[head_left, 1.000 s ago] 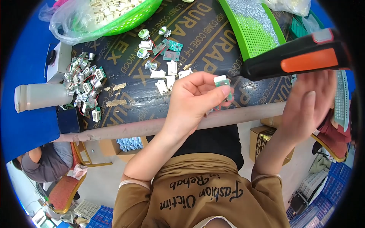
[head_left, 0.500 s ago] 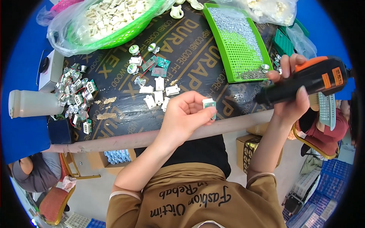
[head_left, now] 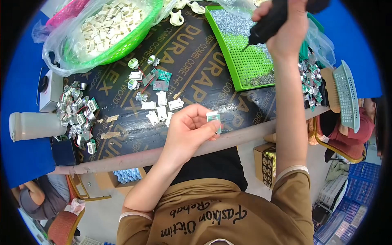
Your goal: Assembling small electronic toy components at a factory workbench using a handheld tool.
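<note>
My left hand (head_left: 185, 132) is closed near the table's front edge, pinching a small white plastic housing with a green circuit board (head_left: 213, 118) between thumb and fingers. At the upper right, my right hand (head_left: 289, 38) is wrapped round a black electric screwdriver (head_left: 269, 23). Its thin bit points down over the bright green tray (head_left: 229, 65), which has a grid of holes and holds many small silvery screws (head_left: 234, 24). Whether the bit touches a screw I cannot tell. Left of my left hand lie several white plastic housings (head_left: 161, 98).
Small reflector lamps (head_left: 133, 63) with wired green boards (head_left: 165, 75) lie mid-table. A heap of similar assemblies (head_left: 77, 108) sits left, beside a translucent jar (head_left: 36, 125). A green basket (head_left: 134, 43) of white parts stands far left. More assemblies (head_left: 311, 83) and a pale green basket (head_left: 346, 96) are right.
My right hand has carried the screwdriver up and away from me, from the right front to over the screw tray. My left hand still holds the housing. The whole view has shifted slightly.
</note>
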Motion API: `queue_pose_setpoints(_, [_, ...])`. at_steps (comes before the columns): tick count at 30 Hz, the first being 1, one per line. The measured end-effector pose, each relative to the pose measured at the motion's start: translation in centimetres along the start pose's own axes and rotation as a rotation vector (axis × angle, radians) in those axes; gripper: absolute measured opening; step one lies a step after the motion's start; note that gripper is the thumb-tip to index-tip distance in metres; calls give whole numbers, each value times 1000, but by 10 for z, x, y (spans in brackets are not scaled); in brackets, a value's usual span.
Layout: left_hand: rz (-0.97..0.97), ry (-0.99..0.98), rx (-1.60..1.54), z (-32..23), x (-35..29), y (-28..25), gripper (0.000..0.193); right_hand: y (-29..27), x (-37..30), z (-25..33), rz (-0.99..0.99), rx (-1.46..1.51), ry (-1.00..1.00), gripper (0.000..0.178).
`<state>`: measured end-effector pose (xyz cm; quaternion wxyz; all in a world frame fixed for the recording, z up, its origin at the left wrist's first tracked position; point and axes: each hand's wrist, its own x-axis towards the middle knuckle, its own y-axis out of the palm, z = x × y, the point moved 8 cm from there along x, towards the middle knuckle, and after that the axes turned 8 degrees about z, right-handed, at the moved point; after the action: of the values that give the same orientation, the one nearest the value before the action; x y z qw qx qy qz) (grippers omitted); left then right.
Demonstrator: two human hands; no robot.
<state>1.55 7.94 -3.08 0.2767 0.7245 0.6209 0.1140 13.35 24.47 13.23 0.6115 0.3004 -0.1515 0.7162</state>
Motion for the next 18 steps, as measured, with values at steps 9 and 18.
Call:
queue_pose_setpoints(9, [13, 5, 10, 0, 0, 0, 8, 14, 1, -29, 62, 74, -12, 38])
queue_pose_setpoints(18, [7, 6, 3, 0, 0, -1, 9, 13, -3, -27, 54, 70, -40, 40])
